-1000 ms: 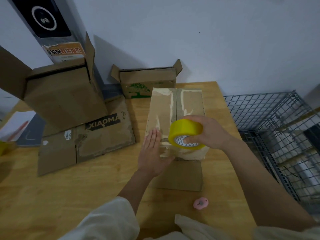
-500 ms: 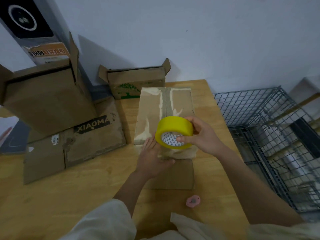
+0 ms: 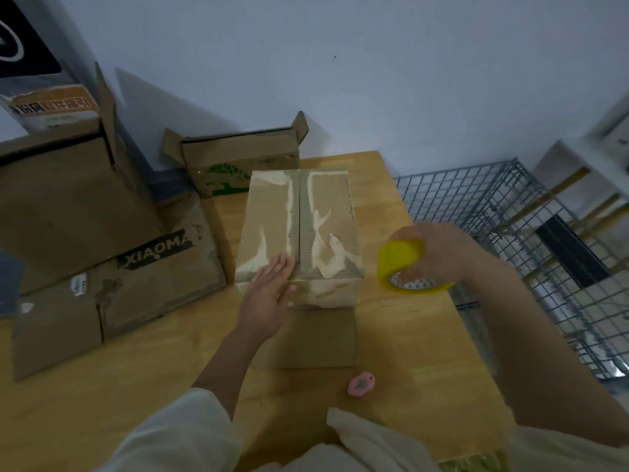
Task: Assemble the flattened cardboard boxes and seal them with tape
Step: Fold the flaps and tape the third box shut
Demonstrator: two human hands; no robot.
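An assembled cardboard box (image 3: 316, 216) stands in the middle of the wooden table (image 3: 136, 369), its top flaps closed along a centre seam with torn old tape marks. My left hand (image 3: 269, 294) lies flat with straight fingers against the box's near left corner. My right hand (image 3: 439, 253) grips a yellow roll of tape (image 3: 401, 264) just to the right of the box, off its top. One flap of the box (image 3: 313, 338) lies flat on the table toward me.
A flattened box printed XIAOMA (image 3: 112, 294) lies at the left under a large open box (image 3: 64, 199). A small open box with a green tree print (image 3: 238, 161) stands at the back. A pink cutter (image 3: 361, 384) lies near me. A wire cage (image 3: 531, 250) borders the table's right edge.
My right hand has carried the tape roll from over the box's near edge out to the right of the box. My left hand stays on the box's near left corner.
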